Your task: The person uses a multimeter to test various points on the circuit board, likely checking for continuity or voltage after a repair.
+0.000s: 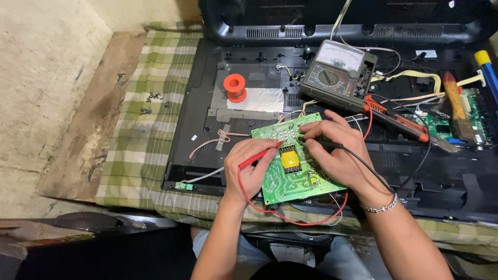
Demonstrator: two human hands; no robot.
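An opened black television chassis [207, 129] lies on a green checked cloth [140, 155]; on its near edge rests a green circuit board [290, 176], an analogue multimeter [340, 75] behind it. The left hand [251, 168] pinches a red probe [259, 156] against the board; the right hand [337, 153] grips a black probe [324, 142].

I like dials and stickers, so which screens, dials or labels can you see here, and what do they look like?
Meter: upper middle, on the black panel; dark boxy case, pale dial window, round knob.
White label: right of the meter; small rectangle.
No lit screens or packages show.
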